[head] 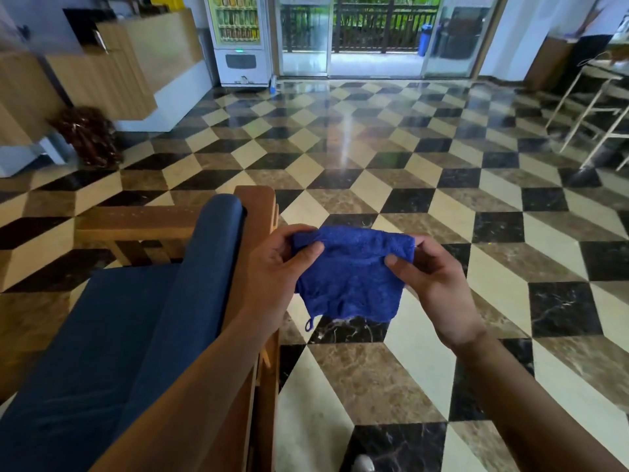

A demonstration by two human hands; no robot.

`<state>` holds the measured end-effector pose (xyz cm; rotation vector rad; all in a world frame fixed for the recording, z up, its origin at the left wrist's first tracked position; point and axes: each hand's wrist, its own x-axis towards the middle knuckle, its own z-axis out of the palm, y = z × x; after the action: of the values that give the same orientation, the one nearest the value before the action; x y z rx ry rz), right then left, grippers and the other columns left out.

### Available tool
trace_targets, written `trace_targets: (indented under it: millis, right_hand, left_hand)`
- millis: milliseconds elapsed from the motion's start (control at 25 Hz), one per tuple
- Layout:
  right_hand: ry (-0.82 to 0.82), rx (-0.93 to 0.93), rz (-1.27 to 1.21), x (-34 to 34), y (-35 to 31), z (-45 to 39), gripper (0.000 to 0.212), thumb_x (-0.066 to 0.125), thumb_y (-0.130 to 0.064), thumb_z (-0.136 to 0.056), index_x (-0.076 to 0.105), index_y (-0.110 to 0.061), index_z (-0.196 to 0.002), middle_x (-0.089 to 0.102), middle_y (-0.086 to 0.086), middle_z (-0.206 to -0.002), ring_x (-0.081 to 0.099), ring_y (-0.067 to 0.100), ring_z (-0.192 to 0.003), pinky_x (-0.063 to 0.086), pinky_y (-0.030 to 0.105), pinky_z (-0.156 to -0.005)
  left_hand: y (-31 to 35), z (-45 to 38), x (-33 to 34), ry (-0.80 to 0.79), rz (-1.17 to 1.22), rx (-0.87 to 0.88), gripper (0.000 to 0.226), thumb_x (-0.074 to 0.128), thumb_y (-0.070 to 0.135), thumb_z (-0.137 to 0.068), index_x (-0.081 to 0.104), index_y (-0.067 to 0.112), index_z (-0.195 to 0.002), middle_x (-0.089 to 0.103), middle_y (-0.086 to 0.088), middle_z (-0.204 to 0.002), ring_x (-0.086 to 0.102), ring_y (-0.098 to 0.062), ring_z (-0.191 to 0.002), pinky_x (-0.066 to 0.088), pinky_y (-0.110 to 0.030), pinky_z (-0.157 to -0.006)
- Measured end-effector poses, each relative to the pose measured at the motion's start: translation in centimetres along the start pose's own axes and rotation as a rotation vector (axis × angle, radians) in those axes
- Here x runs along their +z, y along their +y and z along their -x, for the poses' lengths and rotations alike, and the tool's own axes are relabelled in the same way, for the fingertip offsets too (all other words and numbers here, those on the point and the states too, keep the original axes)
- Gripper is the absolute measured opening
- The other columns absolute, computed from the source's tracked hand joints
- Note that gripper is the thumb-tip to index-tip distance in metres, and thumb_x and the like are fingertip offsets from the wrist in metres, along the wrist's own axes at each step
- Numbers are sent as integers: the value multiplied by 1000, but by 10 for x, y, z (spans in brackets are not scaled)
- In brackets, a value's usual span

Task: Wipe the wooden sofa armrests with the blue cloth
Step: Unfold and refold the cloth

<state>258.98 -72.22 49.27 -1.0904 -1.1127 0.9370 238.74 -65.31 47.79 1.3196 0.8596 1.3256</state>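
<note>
Both my hands hold the blue cloth stretched out in the air above the floor, just right of the sofa. My left hand pinches its upper left corner; my right hand pinches its upper right corner. A small loop dangles from the cloth's lower left corner. The wooden sofa has blue cushions. Its near wooden armrest runs under my left forearm, which hides most of it. A second wooden armrest shows at the sofa's far side, to the left.
A shiny checkered tile floor spreads ahead and to the right. A wooden counter and a vending machine stand at the back left. Glass doors are at the back, white-legged furniture at the right.
</note>
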Motion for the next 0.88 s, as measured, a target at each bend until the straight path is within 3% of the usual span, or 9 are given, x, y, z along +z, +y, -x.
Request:
trace_targets:
  millis: [160,320,440,720,880]
  right_hand:
    - [-2,-15,30,-15,19,-70,14,61,0,-90,64,-10,-98,76,-7,-87,72,7,-84,55,17,-66]
    - [-11,-44,2,-37,41,-146,17,64,-12,-83,66,-11,-100,76,-5,-91,72,10,-90,56,21,-74]
    - [-19,-9,-10,-56,55,-206,15,64,-6,-85,67,-11,-99,77,-5,-91,72,9,-89,56,20,-75]
    - [-37,-10,35,-81,91,-341,18,61,2,-92,68,-14,-99,76,-5,-92,72,12,-89,56,22,-74]
    - [-44,16,25,-75,113,-417,17,62,1,-91,67,-12,-100,76,-3,-93,72,14,-89,56,23,-74]
  left_hand:
    - [-27,-68,14,8,-21,10,23,67,0,-87,67,22,-96,74,16,-91,69,-4,-95,54,-18,-81]
    - [-52,-136,38,30,-51,-18,20,67,3,-88,67,21,-97,74,16,-92,69,-4,-94,55,-20,-81]
    - [-62,-187,58,60,-85,-45,17,67,5,-89,67,18,-100,74,9,-96,69,-8,-95,57,-22,-81]
    - [-88,-300,87,70,-150,-73,19,63,6,-93,62,25,-97,69,33,-82,66,13,-83,51,-7,-63]
    - [-114,-375,77,88,-95,-98,19,63,7,-92,64,25,-99,72,26,-90,68,5,-90,54,-13,-67]
